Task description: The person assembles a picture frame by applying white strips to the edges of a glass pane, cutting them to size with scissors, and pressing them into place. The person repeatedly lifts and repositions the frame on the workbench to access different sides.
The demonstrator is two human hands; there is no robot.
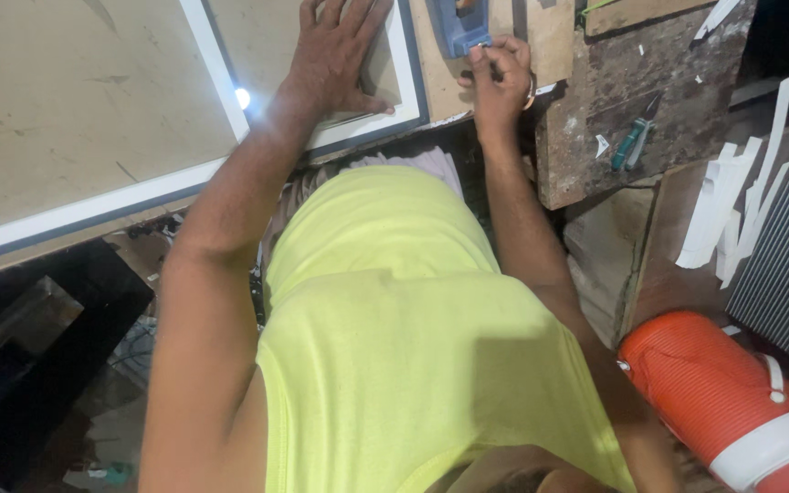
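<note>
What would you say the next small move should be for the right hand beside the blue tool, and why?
Probably closing the right hand round the blue tool and bringing it to the frame's corner. The fingertips pinch something small at the tool's lower end, not yet gripping its body, while the left hand lies flat on the backing board, pressing it down inside the white picture frame.

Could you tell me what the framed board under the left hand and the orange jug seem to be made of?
The framed board: matte tan backing, probably hardboard, scuffed; its white-and-dark rim looks like painted wood or plastic. The orange jug: likely moulded plastic, ribbed and slightly glossy, with a white band.
</note>
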